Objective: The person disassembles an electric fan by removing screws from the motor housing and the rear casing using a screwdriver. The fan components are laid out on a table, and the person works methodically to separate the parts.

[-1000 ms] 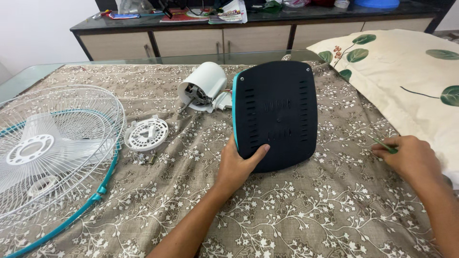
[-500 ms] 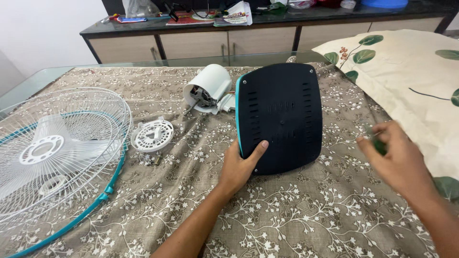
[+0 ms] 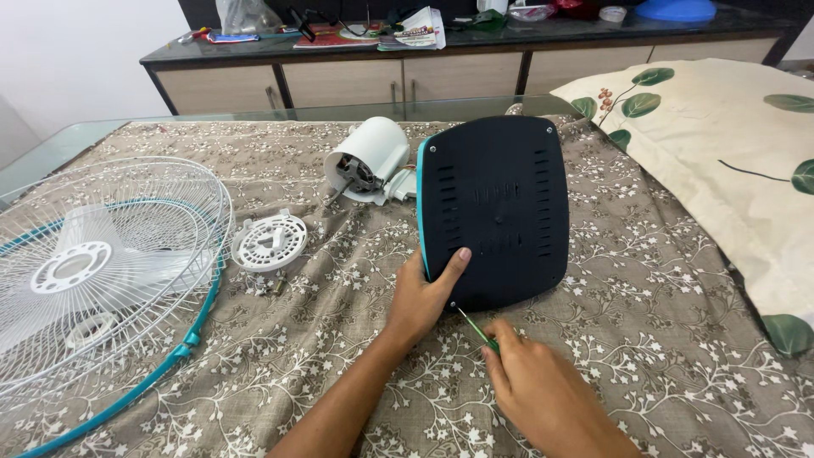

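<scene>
A: What is the biggest thing around the dark fan base [image 3: 496,212]?

B: The patterned cloth [image 3: 644,280] it lies on; then the cream leaf-print pillow [image 3: 721,161] to the right of the base; then the white wire fan guard [image 3: 93,271] with its teal rim, well apart to the base's left.

A: And the base itself?

B: It lies flat with its slotted underside up, teal edge on its left side; just beyond its upper left corner sits the white motor housing [image 3: 369,161]; between base and guard lies a small round white cap [image 3: 270,242].

A: The hands?

B: The left hand [image 3: 428,297] grips the base's lower left corner, thumb on top; the right hand [image 3: 543,390], just below the base, has its fingers pinched around a thin green screwdriver [image 3: 479,331], whose tip meets that same corner.
</scene>
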